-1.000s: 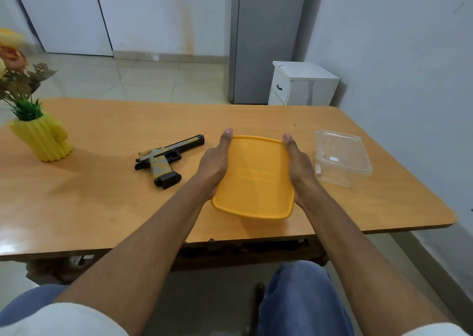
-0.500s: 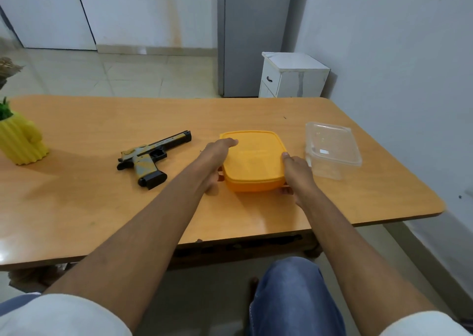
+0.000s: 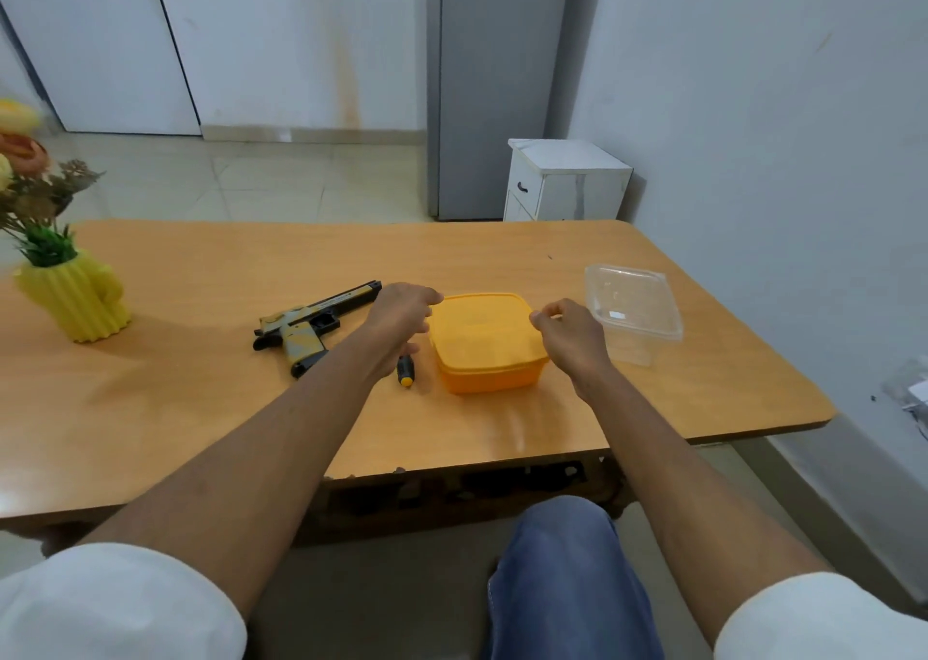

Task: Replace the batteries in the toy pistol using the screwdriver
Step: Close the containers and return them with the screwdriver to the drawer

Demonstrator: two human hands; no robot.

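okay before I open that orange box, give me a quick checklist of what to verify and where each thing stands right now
1. Orange box resting flat on the table: ok.
2. Lid seated on it: ok, looks closed.
3. Left hand and right hand at the lid's edges, holding nothing: ok.
4. Screwdriver within reach left of the box: ok.
5. Toy pistol lying free: ok.
6. Fresh batteries in sight: cannot tell.

Table (image 3: 201,408) looks like smooth wood laminate with a slight sheen. Orange box (image 3: 484,353) is matt opaque plastic, the container (image 3: 635,308) beside it clear glossy plastic. Toy pistol (image 3: 306,328) looks plastic too, matt camo finish.
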